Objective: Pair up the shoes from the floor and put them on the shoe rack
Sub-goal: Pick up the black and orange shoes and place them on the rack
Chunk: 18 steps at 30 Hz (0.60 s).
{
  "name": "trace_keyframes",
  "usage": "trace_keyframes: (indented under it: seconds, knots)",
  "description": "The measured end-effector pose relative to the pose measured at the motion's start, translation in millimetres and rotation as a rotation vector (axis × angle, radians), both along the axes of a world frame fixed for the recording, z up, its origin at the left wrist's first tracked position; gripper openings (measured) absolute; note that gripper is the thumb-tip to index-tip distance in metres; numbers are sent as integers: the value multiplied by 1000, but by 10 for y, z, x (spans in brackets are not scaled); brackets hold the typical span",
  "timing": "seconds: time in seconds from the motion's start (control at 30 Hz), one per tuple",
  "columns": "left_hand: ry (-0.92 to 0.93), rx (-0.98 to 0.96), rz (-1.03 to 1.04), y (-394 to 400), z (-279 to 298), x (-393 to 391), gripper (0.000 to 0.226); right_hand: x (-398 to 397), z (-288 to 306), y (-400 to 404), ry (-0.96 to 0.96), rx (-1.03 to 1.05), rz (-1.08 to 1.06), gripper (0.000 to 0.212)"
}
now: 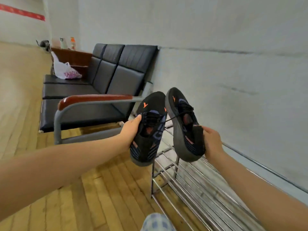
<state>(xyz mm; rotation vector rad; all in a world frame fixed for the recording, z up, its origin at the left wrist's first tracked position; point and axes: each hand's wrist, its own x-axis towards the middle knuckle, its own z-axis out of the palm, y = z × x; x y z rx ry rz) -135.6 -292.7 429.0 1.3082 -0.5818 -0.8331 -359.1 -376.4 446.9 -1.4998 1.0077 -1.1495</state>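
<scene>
Wall, pale grey, fills the upper right of the tilted view; wooden floor fills the left and bottom. Bench of three dark padded seats stands against the wall, with a grey metal frame and a reddish-brown armrest at its near end. White plastic bag with pink lettering sits on the far seat. Shoe rack, made of shiny metal bars, stands along the wall just beside the bench; the tiers in view carry no shoes.

Both shoes are held in the air above the near end of the rack, toes pointing away. Left shoe, black with purple stripes and orange marks, faces opening-up. Right shoe, same pattern, is tilted on its side so its dark sole edge shows. The two are close together but not touching at the heels.

Left hand is wrapped around its shoe's side, thumb on the laces. Right hand pinches its shoe at the heel.
</scene>
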Motion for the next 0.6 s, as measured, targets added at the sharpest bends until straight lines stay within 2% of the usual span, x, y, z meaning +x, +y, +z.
trace_keyframes:
  seconds: [0.07,0.17,0.33,0.43,0.6]
  knots:
    - [-15,31,-111,-309,203,-275,49,-310,97,-68,-14,6,-97,23]
    - [-38,88,-273,-655,373,-671,39,-680,124,-224,10,23,-266,21]
    - [-25,200,-371,-1025,87,-887,47,-893,-101,-481,-12,135,-361,20]
    - [-18,199,-371,-1119,-14,-912,33,-785,-370,-562,-19,201,-338,14]
    - [-166,277,-309,-1247,40,-804,31,-548,-625,-469,-34,201,-387,17]
